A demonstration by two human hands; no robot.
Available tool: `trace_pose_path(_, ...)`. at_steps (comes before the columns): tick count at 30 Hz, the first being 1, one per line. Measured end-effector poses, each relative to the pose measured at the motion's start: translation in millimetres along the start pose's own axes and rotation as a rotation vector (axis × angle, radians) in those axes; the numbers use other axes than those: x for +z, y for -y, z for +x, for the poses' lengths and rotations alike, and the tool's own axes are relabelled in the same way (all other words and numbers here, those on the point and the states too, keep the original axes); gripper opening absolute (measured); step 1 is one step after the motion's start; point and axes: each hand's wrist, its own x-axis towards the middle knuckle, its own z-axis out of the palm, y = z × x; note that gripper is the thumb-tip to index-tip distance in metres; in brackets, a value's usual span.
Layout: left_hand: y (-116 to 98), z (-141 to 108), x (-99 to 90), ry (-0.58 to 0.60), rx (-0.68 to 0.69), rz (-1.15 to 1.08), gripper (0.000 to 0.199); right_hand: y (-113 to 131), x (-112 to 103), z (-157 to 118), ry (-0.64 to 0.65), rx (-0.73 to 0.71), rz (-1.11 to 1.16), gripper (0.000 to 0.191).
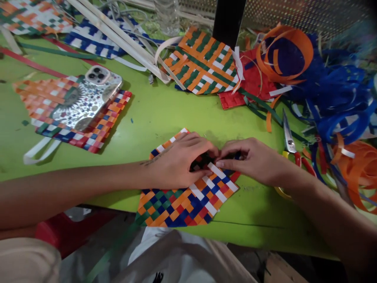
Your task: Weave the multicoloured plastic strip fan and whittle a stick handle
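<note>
A woven pouch (188, 204) of orange, blue, white, red and green flat strips lies at the front edge of the green table. My left hand (182, 163) rests across it, thumb and fingers curved around the rim of its dark opening. From the right, my right hand (250, 159) pinches at the same rim, its fingertips meeting those of my left hand. What the right fingertips grip is mostly hidden; it seems to be a strip end. A white strip (217, 171) sticks out just below the right thumb.
On the left, a phone (88, 98) in a starry case lies on another woven piece (103, 133). Scissors (290, 137) lie right of my right hand, beside loose blue strips (338, 94) and orange coils (357, 169). An orange-green woven piece (203, 63) lies at the back.
</note>
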Motion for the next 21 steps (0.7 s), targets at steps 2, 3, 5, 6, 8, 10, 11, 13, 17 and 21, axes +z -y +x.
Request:
trace_pose_path(2,1,0,1.7,-0.004,-0.006,0.007,0.026,2,-1,0,-0.004,-0.002,-0.047,0.027)
trace_pose_path(3,2,0,2.5,-0.006,-0.009,0.010,0.026,2,0,0,-0.004,0.002,-0.059,0.028)
trace_pose_path(5,3,1,3.4,-0.007,-0.007,0.015,0.027,2,2,-1,-0.019,0.007,-0.079,0.027)
trace_pose_path(6,3,1,3.6,-0.007,-0.002,0.018,0.027,2,4,-1,-0.039,0.006,-0.092,0.024)
trace_pose_path(8,3,1,3.7,-0.005,0.003,0.027,0.028,1,9,-2,-0.087,-0.004,-0.130,0.020)
trace_pose_path(10,3,0,3.6,-0.002,-0.006,0.052,0.030,0,14,-4,-0.134,-0.014,-0.178,0.017)
trace_pose_path(11,2,0,3.6,-0.001,-0.012,0.075,0.033,0,17,-5,-0.157,-0.019,-0.206,0.016)
trace_pose_path(13,1,-2,3.6,-0.005,-0.016,0.143,0.037,0,20,-6,-0.209,-0.031,-0.266,0.017)
trace_pose_path(17,-1,-2,3.0,-0.004,-0.007,0.243,0.035,2,21,-8,-0.244,-0.038,-0.331,0.018)
trace_pose_path(21,0,3,2.2,0.025,-0.043,0.234,0.025,8,20,-9,-0.224,-0.019,-0.348,0.017)
